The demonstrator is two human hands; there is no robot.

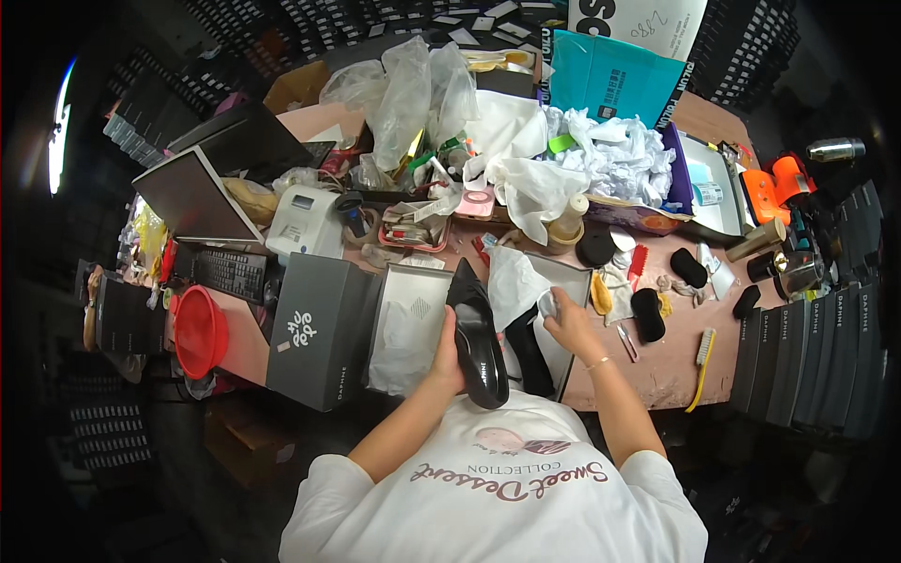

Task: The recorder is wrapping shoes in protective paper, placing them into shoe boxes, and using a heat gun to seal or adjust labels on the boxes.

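Note:
A black pointed shoe (481, 342) is in my left hand (449, 352), toe up and sole edge close to my shirt. The fingers wrap its side. To the right, my right hand (571, 324) is closed around a small pale, shiny thing (547, 302) whose kind I cannot make out. It hovers over a shoebox (570, 283) in which a second black shoe (531, 357) lies. White tissue paper (512, 286) stands up from that box, between the held shoe and my right hand. Left of the shoe is a lined open box part (404, 319) with crumpled tissue.
A grey shoebox (314, 328), a red basin (199, 333), a keyboard (225, 272) and a label printer (305, 223) are on the left. Rightward lie black sponges (648, 314), a yellow-handled brush (702, 366) and stacked shoeboxes (807, 357). A bin of crumpled paper (624, 155) stands behind.

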